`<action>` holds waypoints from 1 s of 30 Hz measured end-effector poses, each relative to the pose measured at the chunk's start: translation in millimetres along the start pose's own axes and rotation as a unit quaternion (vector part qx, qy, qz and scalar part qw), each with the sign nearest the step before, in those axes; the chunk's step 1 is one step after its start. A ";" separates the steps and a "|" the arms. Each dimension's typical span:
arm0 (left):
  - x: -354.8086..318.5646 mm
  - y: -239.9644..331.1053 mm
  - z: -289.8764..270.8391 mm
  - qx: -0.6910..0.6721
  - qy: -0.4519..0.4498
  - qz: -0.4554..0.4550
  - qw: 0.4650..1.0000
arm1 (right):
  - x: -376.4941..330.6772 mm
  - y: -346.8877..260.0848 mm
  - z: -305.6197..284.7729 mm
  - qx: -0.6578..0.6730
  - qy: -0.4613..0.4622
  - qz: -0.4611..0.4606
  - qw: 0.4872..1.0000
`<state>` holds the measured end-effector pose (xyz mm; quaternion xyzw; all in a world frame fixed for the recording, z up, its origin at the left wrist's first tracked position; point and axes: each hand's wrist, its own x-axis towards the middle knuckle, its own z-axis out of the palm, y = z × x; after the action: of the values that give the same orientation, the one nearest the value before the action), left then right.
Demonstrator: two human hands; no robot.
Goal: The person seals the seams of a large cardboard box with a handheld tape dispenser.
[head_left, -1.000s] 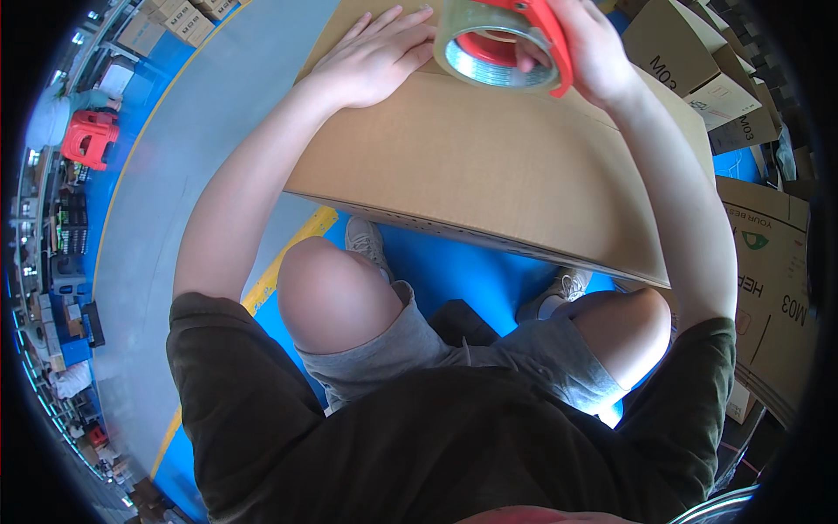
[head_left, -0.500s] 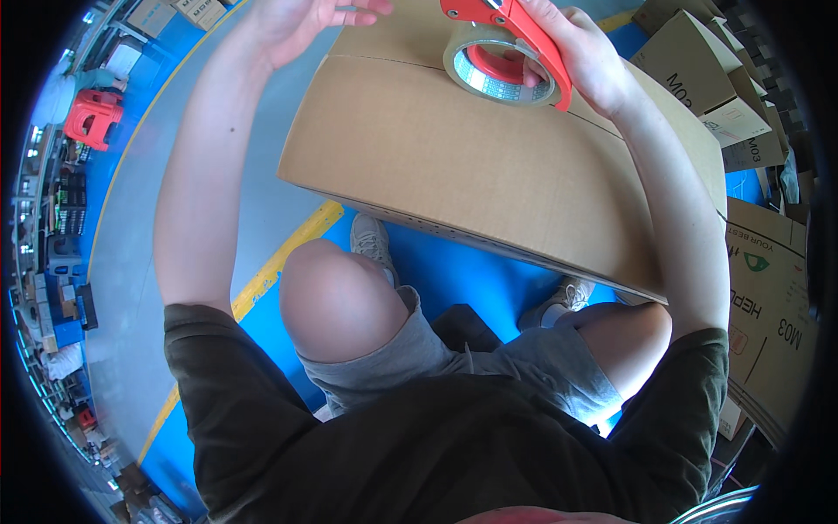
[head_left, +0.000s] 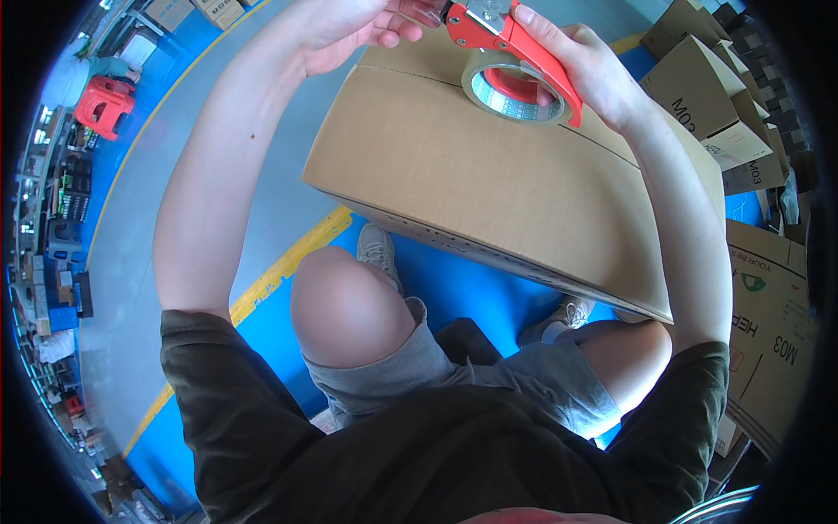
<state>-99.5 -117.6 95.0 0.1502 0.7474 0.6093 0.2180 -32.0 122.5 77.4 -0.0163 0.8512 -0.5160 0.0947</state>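
A large brown cardboard box [head_left: 471,170] lies in front of my knees, its top seam running under my right arm. My right hand [head_left: 587,65] is wrapped round the handle of a red tape dispenser [head_left: 546,59]. On the dispenser sits a roll of clear packing tape [head_left: 478,90], held just over the box top. At the upper edge my left hand [head_left: 362,35] has its fingers curled at the dispenser's front tip, where a bit of see-through tape [head_left: 423,10] shows between them. Part of the left hand is cut off by the picture's edge.
Open cartons [head_left: 698,96] stand at the far right, and a flat printed carton [head_left: 768,323] leans nearer on that side. A yellow line [head_left: 292,262] crosses the floor beside my leg. At the far left are a red stool [head_left: 105,106] and loaded shelves.
My left hand has come right to the dispenser's tip, its fingers now curled there. The dispenser has shifted slightly right and down in the picture, and the box also appears farther right.
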 end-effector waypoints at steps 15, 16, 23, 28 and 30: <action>1.9 -25.3 21.9 0.170 0.213 0.153 0.950 | -1.2 -18.5 -10.0 -0.097 0.002 0.049 0.994; 2.5 -34.1 9.2 0.144 0.250 0.172 0.942 | -0.8 -21.8 -13.1 -0.124 -0.003 0.037 0.992; -12.7 -105.2 -78.0 0.066 0.290 0.101 0.949 | 4.8 -2.0 -24.1 -0.238 -0.041 -0.022 0.970; -6.7 -131.7 -75.7 -0.022 0.253 0.056 0.965 | 4.3 -16.1 -13.4 -0.258 -0.043 -0.009 0.965; -5.1 -136.8 -71.4 -0.087 0.232 0.051 0.968 | 4.5 -18.5 -12.2 -0.264 -0.044 -0.005 0.963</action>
<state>-125.8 -209.6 -26.3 0.0236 0.7128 0.7007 0.0196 -39.9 124.0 98.5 -0.0673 0.9522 -0.2719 0.1219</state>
